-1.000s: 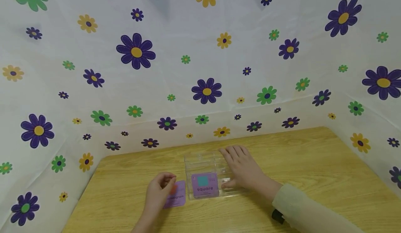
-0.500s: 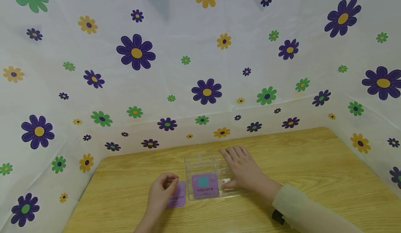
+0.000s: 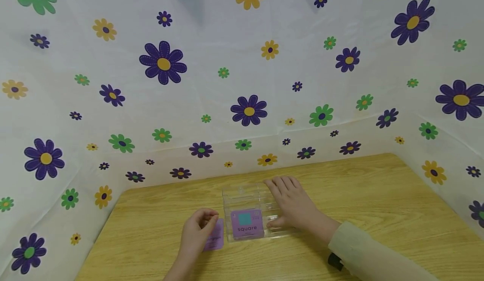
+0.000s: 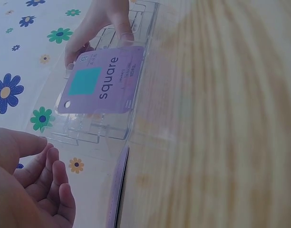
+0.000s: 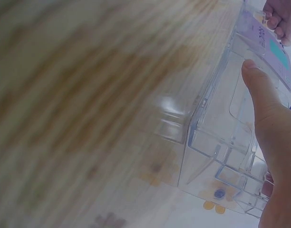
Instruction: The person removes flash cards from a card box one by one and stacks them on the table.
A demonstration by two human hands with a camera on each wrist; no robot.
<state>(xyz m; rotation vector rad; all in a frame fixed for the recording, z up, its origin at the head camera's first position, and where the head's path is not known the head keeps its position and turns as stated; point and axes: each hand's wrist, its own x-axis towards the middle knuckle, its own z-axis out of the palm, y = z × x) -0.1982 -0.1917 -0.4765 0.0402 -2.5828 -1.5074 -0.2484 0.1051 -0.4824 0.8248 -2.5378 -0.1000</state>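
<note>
At the lower left of centre, the left hand (image 3: 196, 232) was half curled over a purple card (image 3: 217, 240), thumb meeting forefinger; I couldn't tell if it pinched anything. The right hand (image 3: 293, 201), thumb and fingers spread, gripped the right side of a clear holder (image 3: 242, 192) at lower centre. The square card (image 3: 247, 225) stood in its left part. The wooden surface (image 3: 382, 201) reached back to the flowered cloth (image 3: 211, 90).

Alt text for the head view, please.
A person's right hand grips a clear plastic holder with a purple "square" card, on a wooden table. The left hand, fingers bent, partly hides another purple card left of the holder. Flowered cloth hangs behind.
</note>
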